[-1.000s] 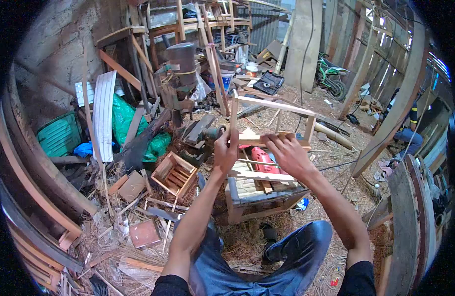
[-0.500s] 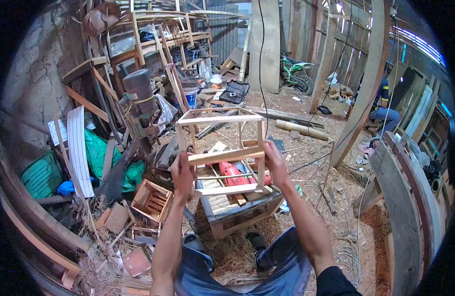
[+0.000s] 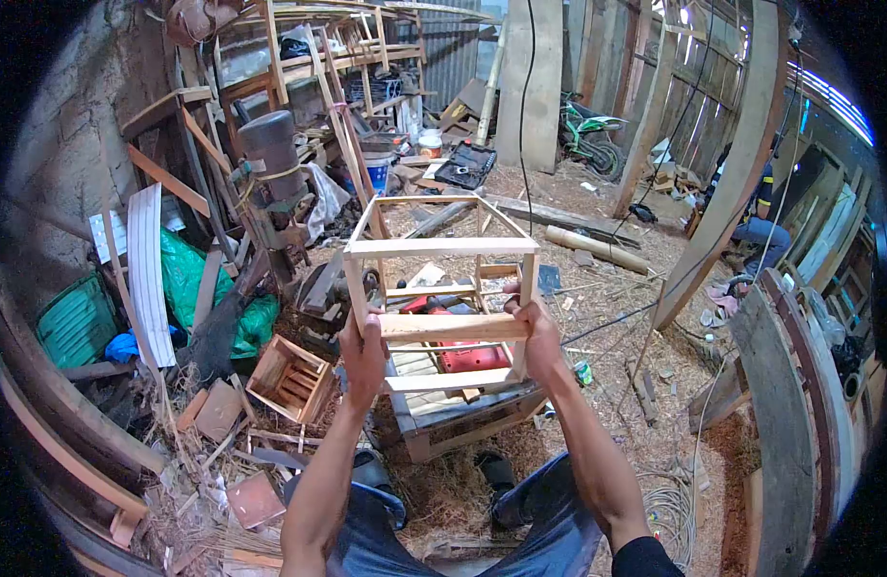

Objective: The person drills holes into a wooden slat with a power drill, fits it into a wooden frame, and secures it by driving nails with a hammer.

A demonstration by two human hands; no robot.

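A box-shaped wooden frame [image 3: 443, 247] is held up in front of me, above a low slatted wooden crate-like bench [image 3: 414, 409]. My left hand [image 3: 363, 356] wraps round its left front upright, and my right hand [image 3: 542, 341] grips the right one. Between my hands a wooden slat [image 3: 453, 328] spans the front, its ends right at my fingers. Seen through the frame, a red power tool [image 3: 472, 357] lies on the bench, partly hidden by the lower rails.
A small wooden box [image 3: 289, 380] sits among scraps at left, near green sheeting [image 3: 179, 279]. An open black tool case [image 3: 465, 165] lies farther back. A leaning post [image 3: 722, 183] and stacked boards [image 3: 789, 385] stand at right. Beyond the post, a person [image 3: 761, 216] sits.
The wooden frame now faces me more squarely and shows lower and slightly farther right. Both hands keep their hold on its front uprights. The whole view has shifted a little.
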